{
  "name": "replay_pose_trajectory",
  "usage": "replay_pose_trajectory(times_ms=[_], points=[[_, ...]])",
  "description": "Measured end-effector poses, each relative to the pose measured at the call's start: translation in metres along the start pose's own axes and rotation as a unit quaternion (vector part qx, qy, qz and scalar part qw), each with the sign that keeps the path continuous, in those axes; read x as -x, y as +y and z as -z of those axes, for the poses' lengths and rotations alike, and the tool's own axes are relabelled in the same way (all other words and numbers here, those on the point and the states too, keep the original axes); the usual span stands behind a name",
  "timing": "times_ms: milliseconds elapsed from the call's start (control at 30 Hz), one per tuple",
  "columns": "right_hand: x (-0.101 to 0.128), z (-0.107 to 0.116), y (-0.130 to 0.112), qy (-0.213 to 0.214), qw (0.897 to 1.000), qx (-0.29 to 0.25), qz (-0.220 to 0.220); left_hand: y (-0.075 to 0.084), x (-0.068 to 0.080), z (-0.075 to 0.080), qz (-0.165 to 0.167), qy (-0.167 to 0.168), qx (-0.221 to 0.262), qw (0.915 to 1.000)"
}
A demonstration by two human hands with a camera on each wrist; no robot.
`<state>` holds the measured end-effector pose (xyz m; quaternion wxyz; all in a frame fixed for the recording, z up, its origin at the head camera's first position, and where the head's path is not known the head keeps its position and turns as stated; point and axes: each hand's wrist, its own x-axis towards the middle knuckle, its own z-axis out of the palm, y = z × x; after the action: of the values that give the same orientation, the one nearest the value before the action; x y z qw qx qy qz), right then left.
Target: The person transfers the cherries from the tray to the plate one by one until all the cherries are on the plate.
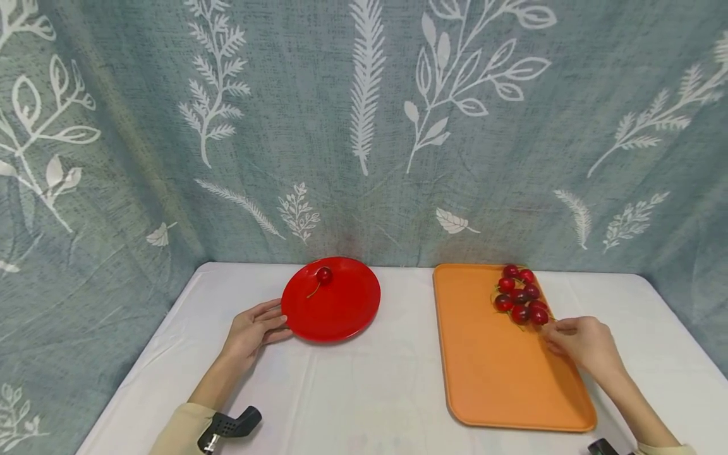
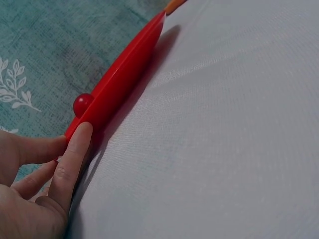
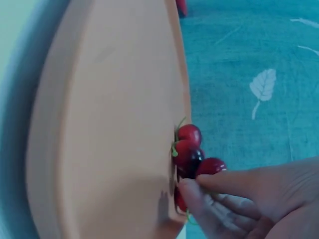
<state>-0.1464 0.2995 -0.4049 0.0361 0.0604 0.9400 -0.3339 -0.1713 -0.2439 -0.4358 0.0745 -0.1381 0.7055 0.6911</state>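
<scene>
**Two hands at the plate and the cherry pile**

We see the left hand (image 1: 256,328) low and left of centre in the head view, resting on the white table cloth (image 1: 370,392) with its fingers stretched out, nearly straight, against the near left rim of the red plate (image 1: 335,309). The left wrist view confirms this: a fingertip (image 2: 82,132) touches the plate's edge, the fingers are loosely spread, and nothing is pinched. A single cherry (image 1: 323,274) lies on the plate, toward its far side, with its stem pointing down and left in the frame.

To the right of centre sits the orange tray (image 1: 489,366), apart from the plate with a strip of cloth between them. The pile of cherries (image 1: 520,297) crowds the tray's upper right corner, against the far right rim. We find the right hand (image 1: 582,344) just below and to the right of that pile, its fingertips at the nearest cherries. In the right wrist view the thumb and fingers (image 3: 219,181) come together around a cherry at the tray's edge (the fruit is partly hidden by the fingers), so we read it as a pinch on one cherry of the pile.

A blue-green curtain with white leaf prints (image 1: 364,126) fills the upper part of the frame behind the table.
</scene>
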Motion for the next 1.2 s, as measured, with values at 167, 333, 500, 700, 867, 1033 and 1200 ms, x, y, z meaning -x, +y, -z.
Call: replay_pose_trajectory(times_ms=[167,333,500,700,867,1033,1200], points=[[-0.001,-0.002,0.000,0.003,0.995,-0.100,-0.008,-0.001,0.001,0.001,0.000,0.000,0.000,1.0000],[-0.006,0.000,-0.005,-0.023,0.983,-0.177,-0.036,-0.001,0.001,0.001,-0.001,0.005,0.003,1.0000],[-0.009,0.002,-0.006,-0.060,0.962,-0.263,-0.044,-0.001,-0.001,0.000,-0.005,0.003,0.011,0.9999],[-0.009,-0.004,-0.003,-0.097,0.928,-0.355,-0.049,-0.002,-0.001,0.001,-0.007,-0.002,0.011,0.9999],[-0.006,-0.012,-0.003,-0.117,0.902,-0.413,-0.046,-0.003,0.000,0.002,-0.007,-0.006,0.014,0.9999],[-0.009,-0.018,-0.011,-0.143,0.880,-0.453,-0.023,-0.002,0.001,0.002,-0.007,-0.004,0.011,0.9999],[-0.017,-0.021,-0.022,-0.170,0.863,-0.475,-0.013,-0.001,0.000,0.002,-0.005,-0.002,0.015,0.9999]])
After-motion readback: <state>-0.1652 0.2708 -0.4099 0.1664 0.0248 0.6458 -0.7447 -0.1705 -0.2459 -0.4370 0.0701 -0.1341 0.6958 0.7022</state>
